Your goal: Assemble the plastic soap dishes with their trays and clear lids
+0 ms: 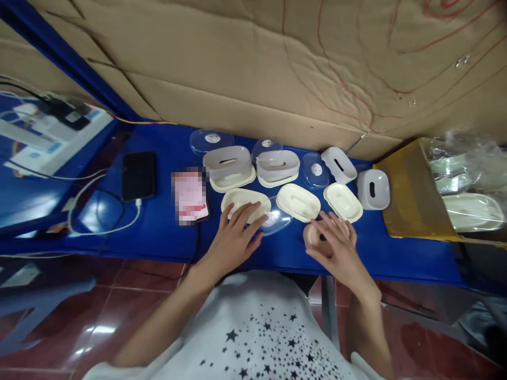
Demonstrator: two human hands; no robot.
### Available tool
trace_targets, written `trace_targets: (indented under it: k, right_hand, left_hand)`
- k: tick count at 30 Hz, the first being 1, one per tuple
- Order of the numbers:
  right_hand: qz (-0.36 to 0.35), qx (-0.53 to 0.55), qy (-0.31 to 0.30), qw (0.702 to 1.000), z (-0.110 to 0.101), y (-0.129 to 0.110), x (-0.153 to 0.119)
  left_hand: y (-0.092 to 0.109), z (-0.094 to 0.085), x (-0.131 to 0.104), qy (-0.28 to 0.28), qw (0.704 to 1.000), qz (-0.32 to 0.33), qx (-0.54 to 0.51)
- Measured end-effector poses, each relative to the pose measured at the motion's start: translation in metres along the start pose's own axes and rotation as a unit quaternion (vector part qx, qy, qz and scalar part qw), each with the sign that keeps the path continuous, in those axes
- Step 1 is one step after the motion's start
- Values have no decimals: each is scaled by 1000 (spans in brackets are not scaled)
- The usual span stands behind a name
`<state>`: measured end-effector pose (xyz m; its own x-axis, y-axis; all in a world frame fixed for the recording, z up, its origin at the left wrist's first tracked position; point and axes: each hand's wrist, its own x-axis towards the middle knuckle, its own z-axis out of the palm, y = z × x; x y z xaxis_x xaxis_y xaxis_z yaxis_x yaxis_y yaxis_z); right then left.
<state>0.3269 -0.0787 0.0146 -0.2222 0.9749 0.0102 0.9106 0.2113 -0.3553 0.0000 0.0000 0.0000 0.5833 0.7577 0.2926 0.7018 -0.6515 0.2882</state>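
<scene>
The left hand (237, 235) lies flat on the blue table (158, 232), palm down, with its fingers spread and reaching to the far right. The fingertips rest on the near edge of a cream tray (242, 199) and beside a clear lid (277, 220) that lies just right of that tray. This hand grips nothing; the fingers are apart and only touch.

The right hand (336, 245) is near the table's front edge, a little to the right of the left hand. It covers a small round pinkish piece (311, 236), which shows at the left side of the palm. The fingers are loosely open and point far and left, toward a second cream tray (298, 202). I cannot tell whether the hand really clamps the pinkish piece or only rests over it.

The second tray lies just beyond the right fingertips, and a third tray (343, 202) lies to its right. The long axis of each runs from far left to near right. The right hand is the nearer one to both of these trays, and the left hand is nearer to the first tray.

Farther back stand two grey covers (230, 162) on cream bases, more clear lids, and two loose white covers (373, 189). A phone (138, 175) lies on charge at the left, and a cardboard box (415, 195) at the right.
</scene>
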Motion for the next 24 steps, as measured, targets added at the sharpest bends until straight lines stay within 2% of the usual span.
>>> trace_targets:
  k: [3, 6, 9, 12, 16, 18, 21, 24]
  right_hand:
    - [60, -29, -22, 998, -5, 26, -35]
    - [93, -31, -19, 995, -6, 41, -58]
    - [80, -24, 39, 996, -6, 48, -66]
    - [29, -10, 116, 993, -6, 49, -64]
    - [-6, 48, 239, 970, -3, 36, -45]
    - [-3, 54, 274, 960, 1, 24, -27]
    - [-6, 35, 288, 957, 9, 6, 7]
    - [-17, 14, 273, 962, 18, -5, 38]
  left_hand:
    - [15, 2, 19, 8, 1000, 14, 8]
    - [30, 5, 42, -19, 998, 52, 7]
    - [34, 11, 62, -56, 995, 78, 26]
    - [27, 14, 72, -80, 993, 73, 56]
    - [19, 19, 75, -97, 990, 86, 54]
    - [20, 21, 72, -103, 987, 111, 46]
    - [23, 17, 63, -75, 989, 109, 61]
    - [20, 5, 45, -18, 994, 58, 88]
